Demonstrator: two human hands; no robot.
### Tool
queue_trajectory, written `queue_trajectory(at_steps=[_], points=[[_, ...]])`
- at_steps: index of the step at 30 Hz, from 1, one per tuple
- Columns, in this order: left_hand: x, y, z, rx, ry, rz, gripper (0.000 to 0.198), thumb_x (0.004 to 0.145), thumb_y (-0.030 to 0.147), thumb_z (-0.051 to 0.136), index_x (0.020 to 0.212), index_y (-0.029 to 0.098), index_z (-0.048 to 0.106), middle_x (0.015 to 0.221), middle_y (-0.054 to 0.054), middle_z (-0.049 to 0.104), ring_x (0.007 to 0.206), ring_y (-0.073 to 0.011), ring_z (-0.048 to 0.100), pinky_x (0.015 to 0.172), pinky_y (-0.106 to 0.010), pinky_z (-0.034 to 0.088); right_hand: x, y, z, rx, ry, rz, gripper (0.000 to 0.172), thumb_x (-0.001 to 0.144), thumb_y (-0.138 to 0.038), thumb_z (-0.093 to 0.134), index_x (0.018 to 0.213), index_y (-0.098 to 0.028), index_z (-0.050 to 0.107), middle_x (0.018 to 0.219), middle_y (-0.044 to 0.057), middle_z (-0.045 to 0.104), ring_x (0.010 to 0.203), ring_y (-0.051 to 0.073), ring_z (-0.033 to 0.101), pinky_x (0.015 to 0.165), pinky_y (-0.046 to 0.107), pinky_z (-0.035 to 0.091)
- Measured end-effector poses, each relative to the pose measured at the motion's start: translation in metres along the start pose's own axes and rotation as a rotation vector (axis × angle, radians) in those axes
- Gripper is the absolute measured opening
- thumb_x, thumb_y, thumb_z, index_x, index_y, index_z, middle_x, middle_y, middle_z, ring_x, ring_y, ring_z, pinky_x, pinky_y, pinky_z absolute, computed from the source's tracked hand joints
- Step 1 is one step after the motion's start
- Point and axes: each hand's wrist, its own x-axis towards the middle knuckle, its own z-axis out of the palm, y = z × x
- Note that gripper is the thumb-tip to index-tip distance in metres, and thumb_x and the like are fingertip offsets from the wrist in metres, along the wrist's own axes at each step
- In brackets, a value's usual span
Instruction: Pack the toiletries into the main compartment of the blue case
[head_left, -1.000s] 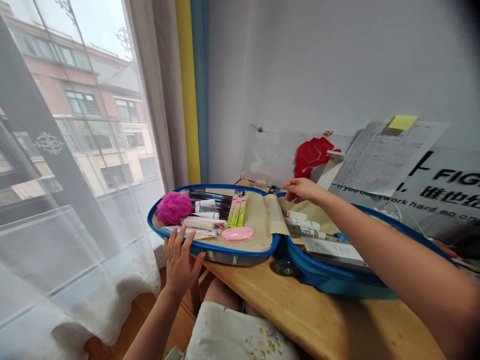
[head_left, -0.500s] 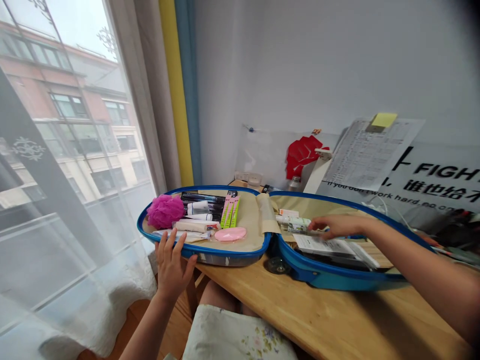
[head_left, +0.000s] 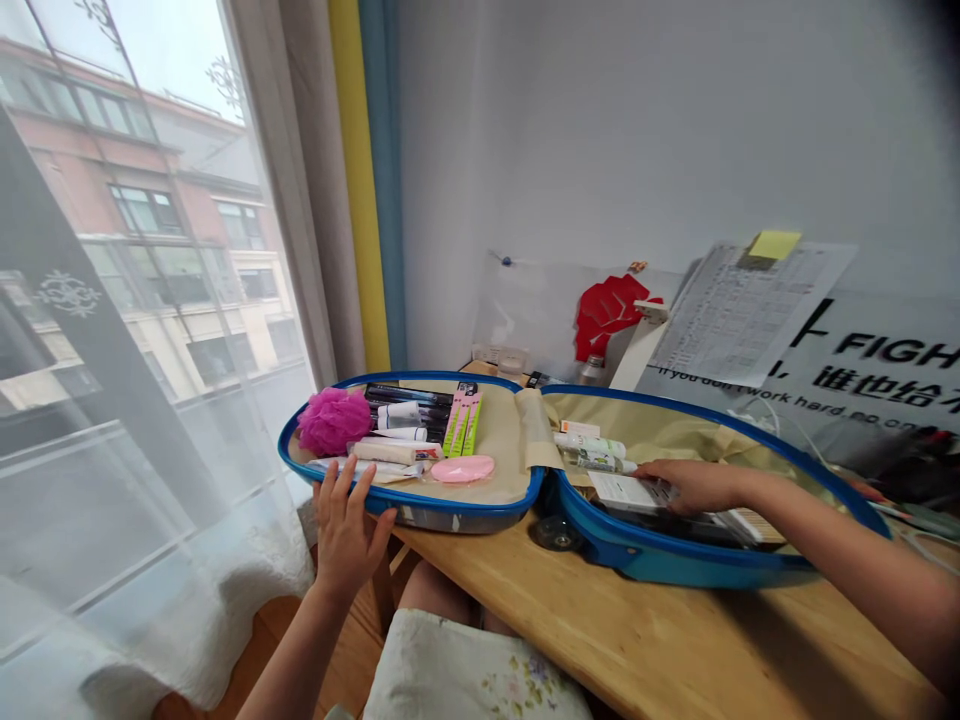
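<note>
An open blue suitcase (head_left: 480, 517) lies on the wooden table, its two halves spread. My left hand (head_left: 346, 525) rests with spread fingers on the near rim of the left half. That half holds a purple bath puff (head_left: 334, 420), dark pens (head_left: 409, 394), white tubes (head_left: 399, 414), a pink-and-green pack (head_left: 463, 420) and a pink oval item (head_left: 463, 468). Inside the right half, my right hand (head_left: 697, 487) reaches down, fingers apart, over a white flat packet (head_left: 622, 490). Its fingertips are close to two small bottles (head_left: 592, 444); part of the fingers is hidden.
The wooden table (head_left: 600, 610) supports the suitcase, whose wheel (head_left: 555, 533) faces me. Clipped papers (head_left: 750, 310) hang behind it beside a red fist print (head_left: 611, 315). A sheer curtain (head_left: 150, 450) covers the window at the left.
My right hand has moved right and lower, away from the small bottles and over the white packet. Both bottles now show more fully. My left hand stays on the rim.
</note>
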Motion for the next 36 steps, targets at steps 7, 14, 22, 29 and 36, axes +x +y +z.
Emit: queue_trajectory(at_steps=[7, 14, 22, 29, 36], points=[[0.0, 0.0, 0.001, 0.006, -0.004, -0.003, 0.059, 0.09, 0.034, 0.048, 0.145, 0.02, 0.03, 0.15, -0.015, 0.032, 0.141, -0.033, 0.021, 0.113, -0.054, 0.017, -0.004, -0.003, 0.003, -0.036, 0.036, 0.015, 0.076, 0.054, -0.011, 0.056, 0.13, -0.017, 0.055, 0.133, 0.015, 0.054, 0.12, 0.024, 0.054, 0.099, 0.025, 0.04], [-0.002, 0.0, 0.001, 0.012, -0.012, -0.027, 0.057, 0.09, 0.033, 0.048, 0.144, 0.02, 0.032, 0.15, -0.015, 0.033, 0.141, -0.0325, 0.022, 0.113, -0.053, 0.016, -0.021, 0.003, -0.028, -0.053, 0.125, 0.008, 0.062, 0.066, -0.016, 0.054, 0.128, -0.023, 0.056, 0.135, 0.014, 0.053, 0.122, 0.023, 0.052, 0.103, 0.025, 0.036], [-0.001, 0.0, 0.001, 0.012, 0.004, 0.0, 0.056, 0.091, 0.033, 0.047, 0.143, 0.02, 0.032, 0.148, -0.016, 0.034, 0.141, -0.0326, 0.021, 0.113, -0.054, 0.017, 0.0, -0.05, -0.101, 0.047, 0.49, -0.084, 0.05, 0.079, -0.027, 0.05, 0.127, -0.016, 0.056, 0.124, 0.013, 0.062, 0.108, 0.022, 0.06, 0.091, 0.027, 0.044], [-0.001, 0.0, 0.001, 0.018, -0.011, -0.007, 0.056, 0.091, 0.034, 0.047, 0.143, 0.019, 0.032, 0.147, -0.017, 0.035, 0.142, -0.0325, 0.02, 0.113, -0.054, 0.018, 0.096, -0.192, -0.115, -0.039, 0.611, -0.281, 0.049, 0.083, -0.035, 0.057, 0.13, -0.02, 0.052, 0.131, 0.009, 0.055, 0.115, 0.022, 0.054, 0.095, 0.033, 0.044], [-0.002, 0.0, 0.003, 0.016, -0.006, -0.016, 0.057, 0.09, 0.035, 0.047, 0.143, 0.018, 0.034, 0.147, -0.017, 0.036, 0.141, -0.0324, 0.022, 0.112, -0.054, 0.019, 0.159, -0.282, -0.105, -0.115, 0.637, -0.384, 0.036, 0.089, -0.038, 0.054, 0.119, -0.018, 0.056, 0.122, 0.008, 0.056, 0.107, 0.019, 0.056, 0.09, 0.042, 0.049]])
